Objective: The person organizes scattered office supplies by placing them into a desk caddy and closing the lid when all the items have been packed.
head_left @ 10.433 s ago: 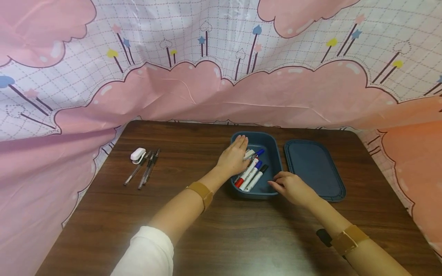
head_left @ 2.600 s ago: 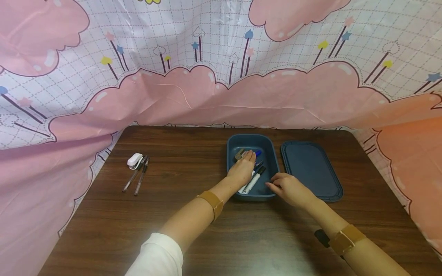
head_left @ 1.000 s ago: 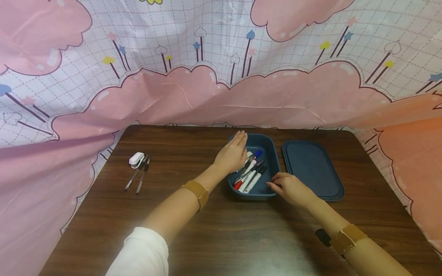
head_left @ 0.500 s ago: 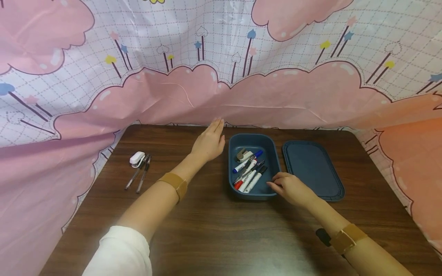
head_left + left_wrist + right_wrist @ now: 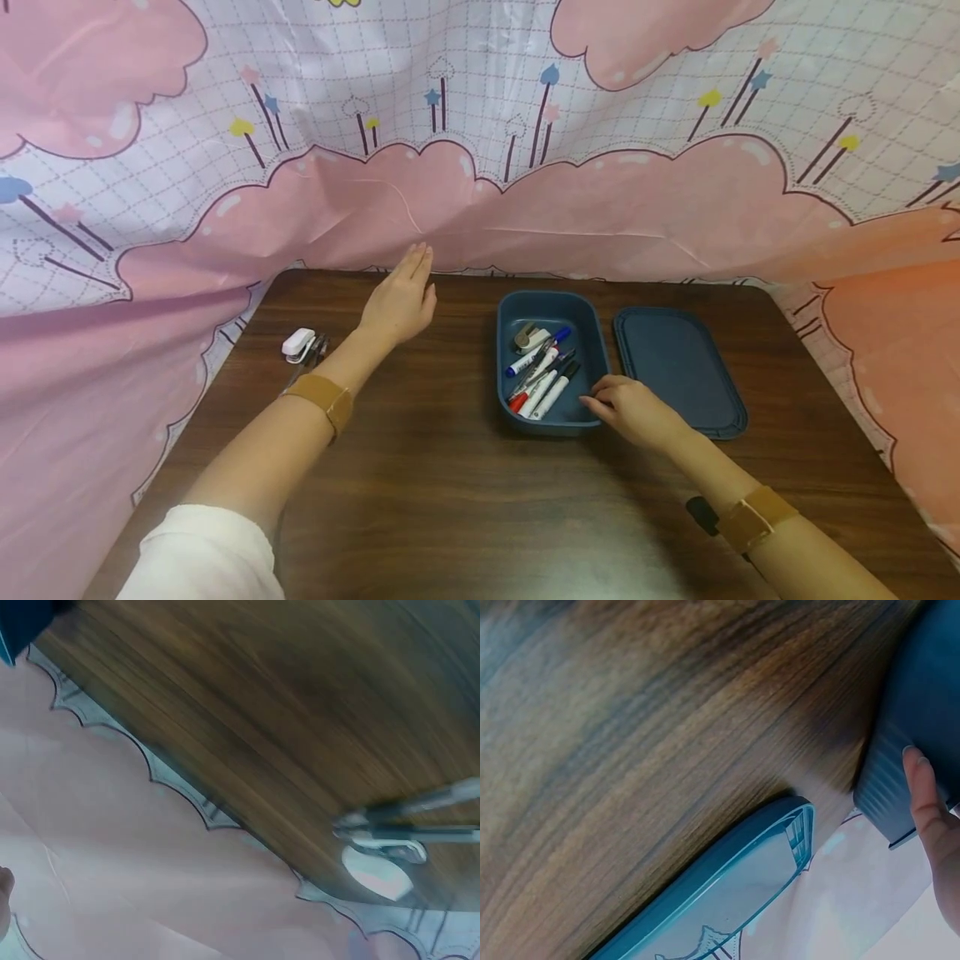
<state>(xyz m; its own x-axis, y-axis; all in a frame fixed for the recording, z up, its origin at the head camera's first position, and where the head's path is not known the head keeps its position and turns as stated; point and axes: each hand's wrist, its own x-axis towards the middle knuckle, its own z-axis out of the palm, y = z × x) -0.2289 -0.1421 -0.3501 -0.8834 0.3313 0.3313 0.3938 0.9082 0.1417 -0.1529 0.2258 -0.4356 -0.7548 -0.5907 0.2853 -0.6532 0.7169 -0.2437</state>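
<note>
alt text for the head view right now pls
A person's right hand holds the rim of a blue box of markers on a dark wooden table, while the left hand, fingers straight, is held out between the box and a white stapler with pens. A flat blue lid lies right of the box.

The dark wood-grain bench (image 5: 450, 483) bears an open blue-grey storage box (image 5: 551, 427) just left of the right hand (image 5: 636, 410), its matching lid (image 5: 678, 367) beyond that hand, and, left of the left hand (image 5: 397, 304), a white stapler (image 5: 298, 343) beside two clear-barrelled pens (image 5: 442, 797).
</note>
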